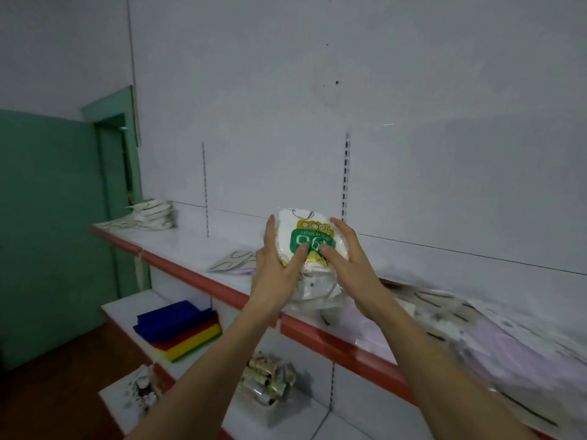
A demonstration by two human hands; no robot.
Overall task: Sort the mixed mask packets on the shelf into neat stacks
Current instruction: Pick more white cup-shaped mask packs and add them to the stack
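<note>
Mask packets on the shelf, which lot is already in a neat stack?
The white mask packets at the shelf's far left end, piled squarely; those at right lie scattered, and both hands hold the green-labelled bundle.

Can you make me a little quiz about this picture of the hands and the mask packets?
1. True or false: both hands hold the green-label packet.
2. What color is the shelf edge? A. blue B. red C. black
3. Fill in: the neat stack sits at the shelf's far ____ end.

Key
1. True: the left hand and right hand grip it from each side.
2. B
3. left
</note>
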